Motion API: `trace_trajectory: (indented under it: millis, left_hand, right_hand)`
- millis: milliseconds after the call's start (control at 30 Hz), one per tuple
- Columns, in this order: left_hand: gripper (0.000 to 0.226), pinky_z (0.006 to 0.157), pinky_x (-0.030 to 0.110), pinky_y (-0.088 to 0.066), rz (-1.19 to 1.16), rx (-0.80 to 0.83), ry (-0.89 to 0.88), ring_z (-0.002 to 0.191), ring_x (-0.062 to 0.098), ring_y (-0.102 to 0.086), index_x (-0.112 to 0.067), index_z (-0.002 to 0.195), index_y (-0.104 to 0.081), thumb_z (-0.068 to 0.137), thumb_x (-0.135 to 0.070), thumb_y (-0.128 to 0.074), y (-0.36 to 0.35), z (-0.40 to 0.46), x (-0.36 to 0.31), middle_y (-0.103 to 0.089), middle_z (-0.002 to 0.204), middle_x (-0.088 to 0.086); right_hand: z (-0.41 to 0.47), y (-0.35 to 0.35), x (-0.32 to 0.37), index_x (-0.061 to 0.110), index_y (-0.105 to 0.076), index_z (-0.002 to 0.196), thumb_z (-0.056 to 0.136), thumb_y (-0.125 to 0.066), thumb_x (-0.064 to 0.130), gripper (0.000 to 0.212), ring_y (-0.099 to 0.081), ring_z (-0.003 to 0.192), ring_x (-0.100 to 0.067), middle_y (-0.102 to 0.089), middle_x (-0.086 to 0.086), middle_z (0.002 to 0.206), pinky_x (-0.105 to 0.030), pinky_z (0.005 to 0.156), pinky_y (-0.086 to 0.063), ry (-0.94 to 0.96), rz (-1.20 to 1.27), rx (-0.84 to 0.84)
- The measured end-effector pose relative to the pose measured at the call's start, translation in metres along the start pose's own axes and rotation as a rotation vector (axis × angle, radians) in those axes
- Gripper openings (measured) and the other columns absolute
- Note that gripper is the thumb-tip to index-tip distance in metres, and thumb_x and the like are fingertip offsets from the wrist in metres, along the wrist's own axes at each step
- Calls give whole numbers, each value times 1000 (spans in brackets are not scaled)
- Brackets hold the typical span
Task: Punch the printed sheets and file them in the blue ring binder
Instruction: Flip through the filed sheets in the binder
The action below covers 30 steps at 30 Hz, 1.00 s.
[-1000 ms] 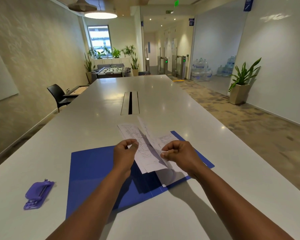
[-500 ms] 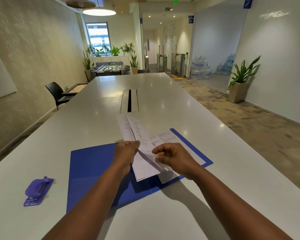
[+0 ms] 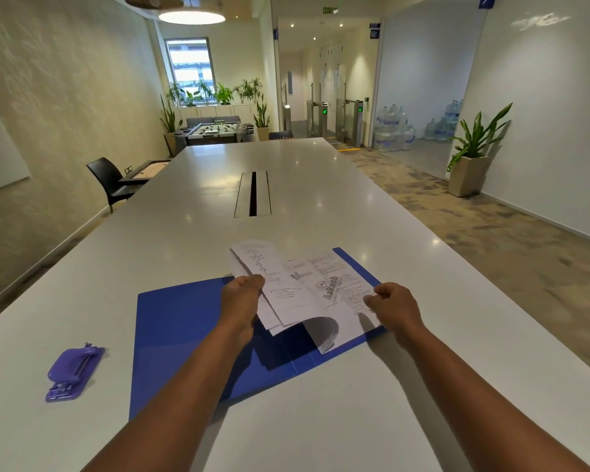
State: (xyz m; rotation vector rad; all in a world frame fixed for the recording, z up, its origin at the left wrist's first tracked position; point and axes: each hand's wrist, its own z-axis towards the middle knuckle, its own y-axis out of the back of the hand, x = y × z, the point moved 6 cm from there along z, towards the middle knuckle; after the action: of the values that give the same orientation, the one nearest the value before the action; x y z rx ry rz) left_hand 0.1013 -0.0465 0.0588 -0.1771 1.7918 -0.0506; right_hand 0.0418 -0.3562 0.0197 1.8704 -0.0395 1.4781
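On the near part of the white table (image 3: pixel 321 420), both forearms are cut off by the bottom edge. A purple hole punch (image 3: pixel 73 373) lies at the left. The blue binder (image 3: pixel 181 321) lies open and flat; whether it has rings cannot be seen. The left hand (image 3: pixel 241 301) pinches a lifted bundle of printed sheets (image 3: pixel 269 284), while the right hand (image 3: pixel 394 306) pinches the edge of a sheet lying in the binder's right half. The print is mostly too blurred to read.
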Motion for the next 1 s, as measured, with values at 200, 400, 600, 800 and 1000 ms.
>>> trace_trajectory:
  millis: [200, 400, 600, 800, 1000]
  left_hand:
    - [9, 92, 60, -56, 0, 9, 31, 101, 39, -71, -8, 99, -60, 99, -15, -54, -6, -1, 4, -74, 102, 16]
    - [8, 88, 55, -58, 4, -2, 41, 91, 32, -70, -12, 99, -58, 102, -15, -51, -5, 4, 12, -72, 103, 14]
    - [9, 87, 56, -59, 21, -17, 40, 89, 32, -71, -11, 98, -60, 101, -14, -52, -1, 7, 12, -74, 101, 14]
    - [10, 86, 62, -58, 17, -29, 29, 96, 36, -73, -10, 102, -61, 99, -15, -53, 1, 5, 9, -74, 105, 15]
    - [4, 85, 55, -60, 32, -66, -27, 93, 30, -72, -16, 103, -57, 101, -19, -56, -1, 4, 7, -73, 104, 10]
  right_hand:
    - [9, 11, -23, 21, -53, 103, 73, -78, 57, 53, -67, 94, -26, -65, -2, 109, -41, 79, -61, 3, -427, 8]
    - [8, 12, -26, 23, -48, 104, 65, -85, 55, 62, -66, 97, -28, -65, -4, 110, -39, 79, -59, -1, -503, 6]
    - [14, 13, -27, 18, -52, 105, 74, -87, 37, 51, -68, 91, -24, -66, -3, 107, -35, 77, -57, -16, -396, 30]
    - [14, 23, -24, 18, -59, 86, 92, -71, 26, 15, -66, 81, -22, -71, -6, 99, -35, 73, -54, -3, -259, -67]
    - [9, 32, 11, 10, -70, 81, 98, -63, 23, 22, -68, 82, -26, -73, -8, 89, -46, 79, -60, 29, -9, -94]
